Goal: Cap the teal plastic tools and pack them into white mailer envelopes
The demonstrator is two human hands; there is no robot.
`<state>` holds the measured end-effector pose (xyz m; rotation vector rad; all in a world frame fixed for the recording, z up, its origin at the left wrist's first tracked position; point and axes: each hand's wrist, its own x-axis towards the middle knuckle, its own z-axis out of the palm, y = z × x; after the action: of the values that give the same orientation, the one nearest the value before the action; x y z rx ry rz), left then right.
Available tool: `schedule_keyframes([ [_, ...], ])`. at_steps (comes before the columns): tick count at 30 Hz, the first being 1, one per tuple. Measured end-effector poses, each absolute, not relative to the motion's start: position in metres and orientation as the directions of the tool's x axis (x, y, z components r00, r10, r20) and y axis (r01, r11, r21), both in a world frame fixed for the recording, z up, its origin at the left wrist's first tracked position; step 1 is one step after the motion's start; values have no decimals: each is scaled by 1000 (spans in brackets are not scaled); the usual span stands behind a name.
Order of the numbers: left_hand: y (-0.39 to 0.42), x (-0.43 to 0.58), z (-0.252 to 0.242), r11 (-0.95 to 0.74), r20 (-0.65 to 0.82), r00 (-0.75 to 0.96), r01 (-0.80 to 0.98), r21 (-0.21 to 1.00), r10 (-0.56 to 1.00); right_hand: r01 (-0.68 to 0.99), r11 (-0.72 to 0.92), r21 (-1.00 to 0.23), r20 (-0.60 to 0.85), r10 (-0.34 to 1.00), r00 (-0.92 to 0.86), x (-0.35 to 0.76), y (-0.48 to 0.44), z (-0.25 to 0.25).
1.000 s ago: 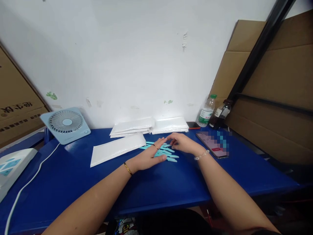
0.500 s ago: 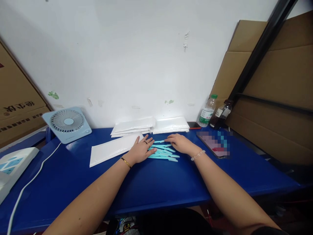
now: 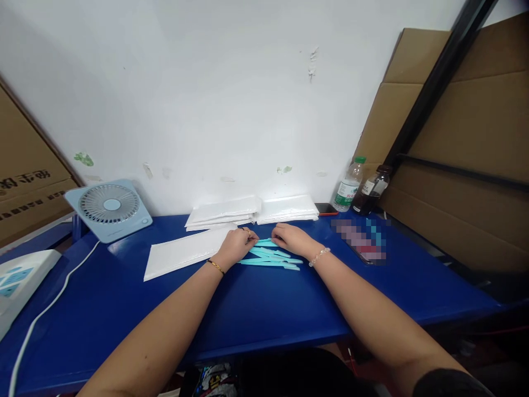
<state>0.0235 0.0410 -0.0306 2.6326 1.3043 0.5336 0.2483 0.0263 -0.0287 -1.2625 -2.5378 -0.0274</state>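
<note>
A loose pile of several thin teal sticks (image 3: 276, 259) lies on the blue table (image 3: 256, 314). Both my hands meet at the pile's far edge. My left hand (image 3: 235, 246), with rings and a gold bangle, has its fingers curled and pinched on the end of a teal stick (image 3: 266, 242). My right hand (image 3: 290, 240), with a bead bracelet, is closed on the same stick from the right. A white padded envelope (image 3: 182, 254) lies flat just left of my left hand.
Two stacks of white envelopes (image 3: 252, 210) lie against the wall. A small blue fan (image 3: 109, 208) and a white device (image 3: 19, 278) with a cable are at the left. A phone (image 3: 363, 242), two bottles (image 3: 357, 191) and cardboard boxes (image 3: 467, 143) are at the right.
My left hand went from lying flat on the sticks to curled at their far edge. My right hand slid left to meet it. The sticks lie closer together.
</note>
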Motion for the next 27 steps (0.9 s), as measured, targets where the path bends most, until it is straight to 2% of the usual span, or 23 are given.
schedule_keyframes([
  [2,39,25,-29,-604,245,553,746,282,797,768,626,-139,270,770,-579,248,27,-28],
  [7,35,28,-22,-576,326,506,799,171,799,772,611,-177,308,779,-546,258,34,-27],
  [13,40,20,-25,-500,337,423,845,190,842,837,498,-226,310,852,-423,282,35,-23],
  [16,40,19,-27,-528,339,448,826,197,827,789,551,-270,319,825,-467,285,30,-19],
  [20,39,20,-27,-627,311,558,752,204,770,712,618,-333,241,786,-570,280,26,-19],
  [22,39,20,-27,-655,290,593,727,208,751,716,618,-325,219,785,-579,275,25,-22],
  [27,40,21,-26,-657,242,612,720,225,753,753,622,-214,262,779,-569,259,26,-29],
])
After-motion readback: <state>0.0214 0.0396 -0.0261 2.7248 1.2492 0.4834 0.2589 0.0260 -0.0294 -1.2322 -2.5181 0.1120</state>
